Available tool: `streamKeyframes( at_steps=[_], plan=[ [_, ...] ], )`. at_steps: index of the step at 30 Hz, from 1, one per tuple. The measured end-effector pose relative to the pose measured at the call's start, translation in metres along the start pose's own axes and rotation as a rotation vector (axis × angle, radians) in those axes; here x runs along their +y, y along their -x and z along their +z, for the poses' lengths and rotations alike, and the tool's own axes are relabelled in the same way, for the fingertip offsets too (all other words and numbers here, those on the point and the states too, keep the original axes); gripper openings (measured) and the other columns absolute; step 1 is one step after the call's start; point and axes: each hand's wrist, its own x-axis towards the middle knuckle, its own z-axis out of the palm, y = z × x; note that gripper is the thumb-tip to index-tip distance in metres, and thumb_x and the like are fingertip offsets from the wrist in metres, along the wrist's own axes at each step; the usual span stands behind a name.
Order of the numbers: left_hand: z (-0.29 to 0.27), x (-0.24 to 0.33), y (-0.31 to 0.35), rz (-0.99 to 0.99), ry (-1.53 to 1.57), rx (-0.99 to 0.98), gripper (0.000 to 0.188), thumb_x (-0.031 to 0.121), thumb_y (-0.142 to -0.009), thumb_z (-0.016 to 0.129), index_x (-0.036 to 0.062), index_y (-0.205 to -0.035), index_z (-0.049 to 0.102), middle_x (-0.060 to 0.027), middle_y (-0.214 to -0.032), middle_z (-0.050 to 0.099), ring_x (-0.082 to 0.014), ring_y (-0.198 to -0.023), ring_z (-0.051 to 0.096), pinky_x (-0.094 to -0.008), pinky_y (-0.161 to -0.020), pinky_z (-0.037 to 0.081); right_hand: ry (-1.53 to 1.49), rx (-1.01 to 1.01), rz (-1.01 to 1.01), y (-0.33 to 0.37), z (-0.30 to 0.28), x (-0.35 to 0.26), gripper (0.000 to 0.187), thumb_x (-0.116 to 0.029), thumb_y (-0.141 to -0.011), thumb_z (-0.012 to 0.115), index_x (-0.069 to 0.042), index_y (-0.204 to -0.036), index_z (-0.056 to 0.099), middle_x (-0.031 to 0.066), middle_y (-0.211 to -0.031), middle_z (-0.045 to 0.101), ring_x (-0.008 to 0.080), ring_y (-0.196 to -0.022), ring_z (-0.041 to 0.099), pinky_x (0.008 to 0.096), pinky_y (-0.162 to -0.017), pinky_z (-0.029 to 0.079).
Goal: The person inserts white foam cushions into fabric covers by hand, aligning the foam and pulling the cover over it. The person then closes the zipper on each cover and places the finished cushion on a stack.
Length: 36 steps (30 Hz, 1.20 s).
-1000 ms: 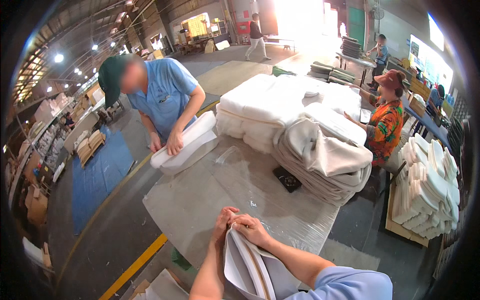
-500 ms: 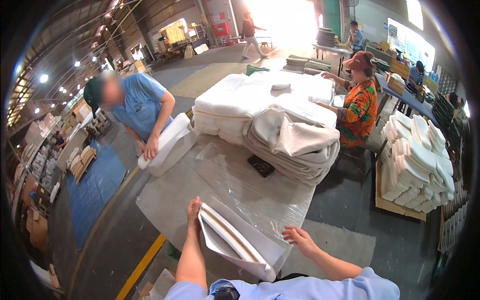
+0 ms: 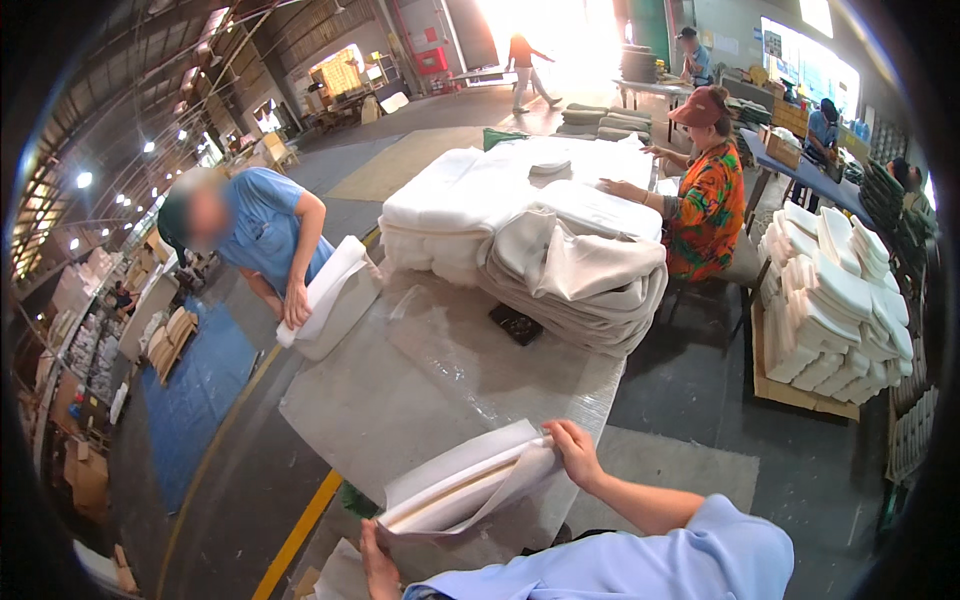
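Observation:
In front of me a long white pad point(image 3: 455, 493) lies slanted across the near end of the table, its layered edge with a tan strip facing up. A loose white sheet point(image 3: 462, 462) stands up along its far side and folds around it. My right hand point(image 3: 577, 455) grips the sheet and the pad at the right end, fingers bent over the corner. At the lower left end my left hand point(image 3: 378, 562) holds the pad, its fingers against the edge and partly hidden.
The plastic-covered table point(image 3: 345, 405) carries a stack of white pads point(image 3: 445, 215), a pile of beige pads point(image 3: 570, 290) and a black phone-like object point(image 3: 515, 324). A co-worker point(image 3: 255, 230) at the left handles another white pad point(image 3: 325, 305). Another person point(image 3: 705, 205) sits at the right.
The pad has turned so its right end is raised farther away and its left end nearer. My right hand has closed on the right end; my left hand has moved down toward me.

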Motion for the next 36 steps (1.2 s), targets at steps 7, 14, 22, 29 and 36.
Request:
streamKeyframes(
  at_steps=[7,14,22,29,36],
  plan=[
    [0.003,-0.085,0.082,0.068,0.063,0.073,0.036,0.036,-0.108,0.064,0.0052,-0.126,0.066,0.0039,-0.091,0.062,-0.007,-0.077,0.053,-0.0238,-0.065,0.044,-0.103,0.073,-0.122,-0.141,0.068,-0.013,0.054,-0.044,-0.109,0.058,-0.002,-0.079,0.074,0.0005,-0.072,0.064,0.0101,-0.069,0.054,0.029,-0.064,0.042],
    [0.05,-0.092,0.109,0.003,-0.276,-0.384,0.086,0.018,-0.094,0.078,-0.0035,-0.163,0.031,-0.0264,-0.153,0.051,-0.0293,-0.132,0.057,-0.0412,-0.112,0.046,0.091,-0.056,-0.1,-0.196,0.156,-0.016,0.053,-0.045,-0.107,0.06,-0.001,-0.083,0.078,0.0032,-0.071,0.067,0.0147,-0.07,0.059,0.0327,-0.069,0.047],
    [0.099,-0.066,0.089,0.074,-0.33,-0.459,0.097,0.006,-0.085,0.084,0.0007,-0.163,0.028,-0.0203,-0.141,0.06,-0.0294,-0.127,0.062,-0.0395,-0.105,0.052,0.043,-0.054,-0.056,-0.19,0.137,-0.008,0.052,-0.046,-0.111,0.052,-0.002,-0.134,0.068,0.0105,-0.114,0.077,0.0249,-0.102,0.07,0.0395,-0.094,0.052],
    [0.127,-0.047,0.102,0.068,-0.311,-0.557,0.111,0.008,-0.087,0.082,0.0021,-0.169,0.008,-0.023,-0.166,0.035,-0.0319,-0.146,0.047,-0.0414,-0.119,0.041,0.569,-0.301,-0.195,-0.135,0.113,-0.042,0.105,-0.035,-0.083,0.084,-0.007,-0.168,0.028,0.0251,-0.157,0.053,0.0369,-0.152,0.044,0.0425,-0.121,0.04],
    [0.18,-0.018,0.028,0.239,-0.283,-0.615,0.089,0.002,-0.096,0.067,0.0015,-0.169,0.017,-0.0207,-0.166,0.037,-0.0304,-0.147,0.047,-0.0419,-0.123,0.037,0.461,-0.145,-0.068,-0.138,0.076,-0.053,0.047,-0.011,-0.091,0.063,0.0,-0.136,0.066,0.0238,-0.126,0.074,0.0351,-0.119,0.072,0.0394,-0.105,0.054]
  ],
)
